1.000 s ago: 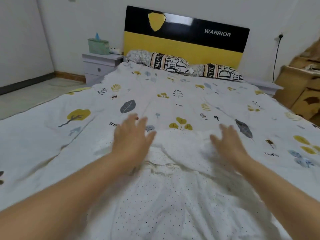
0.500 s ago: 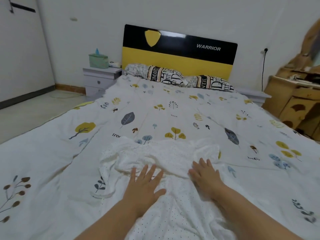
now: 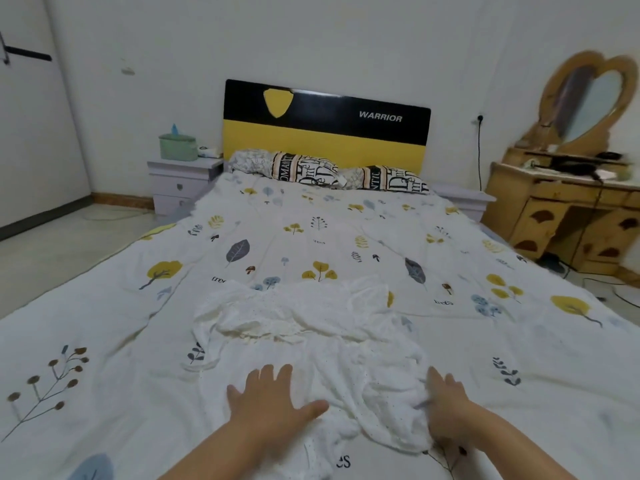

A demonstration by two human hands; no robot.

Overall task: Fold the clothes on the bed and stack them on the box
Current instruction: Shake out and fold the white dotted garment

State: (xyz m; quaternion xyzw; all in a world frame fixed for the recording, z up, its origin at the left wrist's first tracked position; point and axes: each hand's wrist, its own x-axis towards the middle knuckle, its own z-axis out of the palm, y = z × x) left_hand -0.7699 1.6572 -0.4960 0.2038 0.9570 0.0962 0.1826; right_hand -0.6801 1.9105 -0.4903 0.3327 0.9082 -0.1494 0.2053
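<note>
Right now your bed (image 3: pixel 311 237) fills most of the view, covered with a white bedspread printed with leaves and small trees, and backed by a black and yellow headboard (image 3: pixel 327 123) lettered WARRIOR. To your right stands a wooden dresser (image 3: pixel 568 216) with a heart-shaped mirror (image 3: pixel 588 98); to your left a pale nightstand (image 3: pixel 180 183) carries a green tissue box (image 3: pixel 177 147). Two patterned pillows (image 3: pixel 304 168) lie against the headboard. Near the foot of the bed, directly in front of you, a white dotted garment (image 3: pixel 311 327) lies spread but rumpled, with a bunched ridge across its middle. Your left hand (image 3: pixel 273 400) lies flat on the garment's near left part, fingers spread wide, gripping nothing. Your right hand (image 3: pixel 446 407) sits at the garment's near right edge, fingers curled into a fold of the cloth, pinching it.
</note>
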